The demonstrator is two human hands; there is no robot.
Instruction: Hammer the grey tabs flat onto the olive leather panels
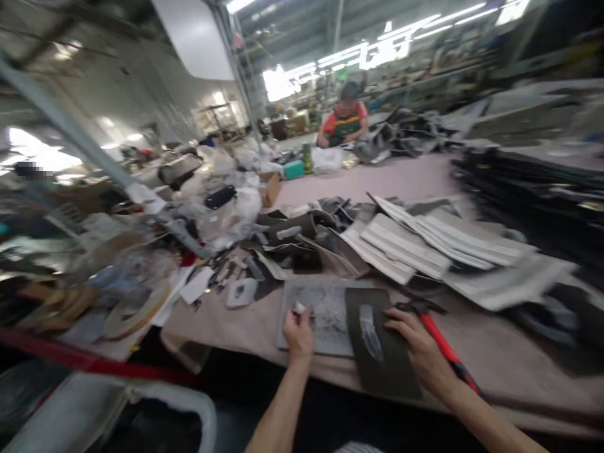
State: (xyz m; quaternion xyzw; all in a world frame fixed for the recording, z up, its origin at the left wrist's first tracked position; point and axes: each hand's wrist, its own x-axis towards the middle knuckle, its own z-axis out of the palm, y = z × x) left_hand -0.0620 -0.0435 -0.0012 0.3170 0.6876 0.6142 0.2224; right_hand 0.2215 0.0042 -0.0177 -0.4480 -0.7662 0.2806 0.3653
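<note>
My left hand is closed around a small whitish object and rests on a grey scuffed work slab at the table's near edge. Beside it, my right hand lies with fingers spread flat on a dark rectangular sheet that overlaps the slab and bears a pale smear. A red-handled tool lies on the table just under and to the right of my right hand.
Stacks of pale cut pieces and dark pieces crowd the table's middle. Clutter of bags and tape rolls fills the left. Dark sheet piles stand at right. Another person works at the far end.
</note>
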